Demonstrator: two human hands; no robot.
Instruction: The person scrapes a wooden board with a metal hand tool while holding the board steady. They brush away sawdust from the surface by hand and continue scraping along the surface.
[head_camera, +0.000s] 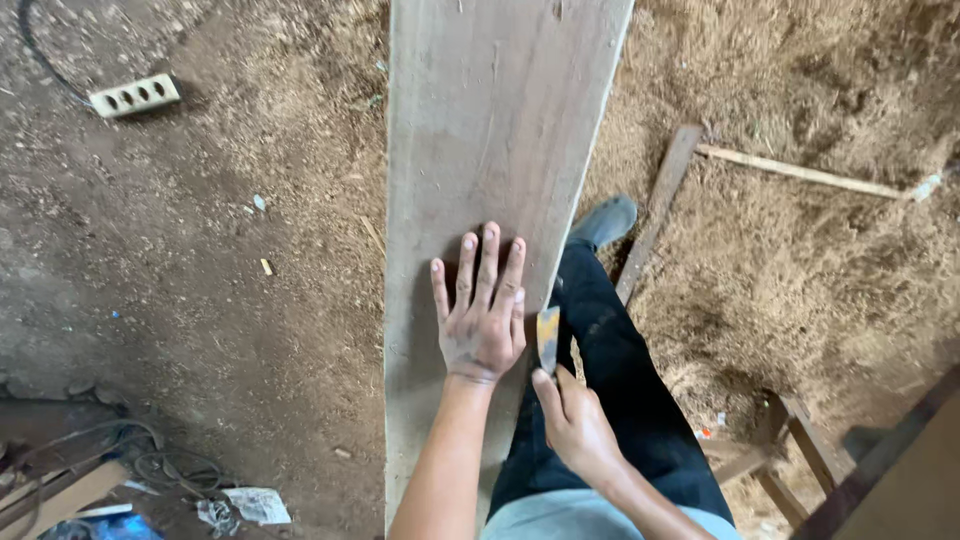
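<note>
Edges of the picture cut off much: the long wooden plank (490, 150) runs out at the top and at the bottom, so its ends are not seen, and both forearms leave the frame below. The left hand (483, 300) lies flat on the plank with fingers spread, released, holding nothing. The right hand (575, 425) is closed on a small flat scraper (548, 335) with a yellowish worn blade; it stands just beside the right edge of the plank, and whether it touches the wood I cannot tell. The plank is pale grey, rough, with fine grain lines. Under it is a dirt floor (250, 330), covered with sawdust on the right side. A white socket strip (135, 95) lies at the upper left, its cable partly cut off. A thin stick (800, 172) rests on the sawdust. A black trouser leg (620, 380) ends in a grey shoe (605, 220).
</note>
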